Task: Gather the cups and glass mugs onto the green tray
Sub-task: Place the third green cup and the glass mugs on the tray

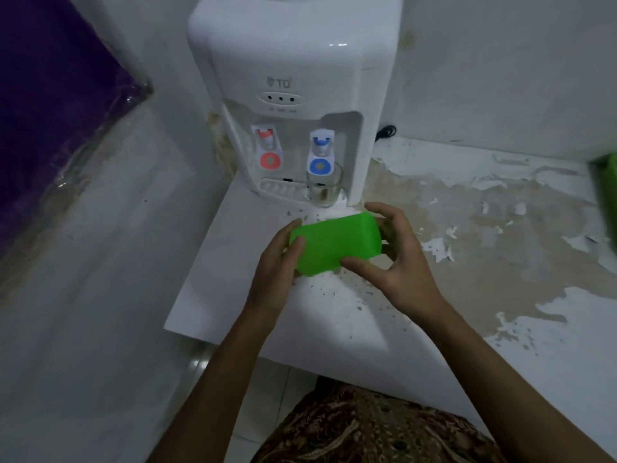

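A bright green plastic cup [334, 243] lies on its side in the air just above the white counter, held between both hands. My left hand [278, 262] grips its narrower left end, and my right hand [397, 248] wraps its wider right end with thumb below and fingers over the top. Behind the cup, a clear glass mug [324, 187] stands upright on the drip tray under the blue tap. A green object [607, 195], cut off by the right frame edge, may be the tray; I cannot tell.
A white water dispenser [293, 95] with a red tap and a blue tap stands at the back of the counter [467, 295], whose surface is peeled and stained on the right. A purple wrapped object [56, 105] leans at the left. The counter's front edge is near my body.
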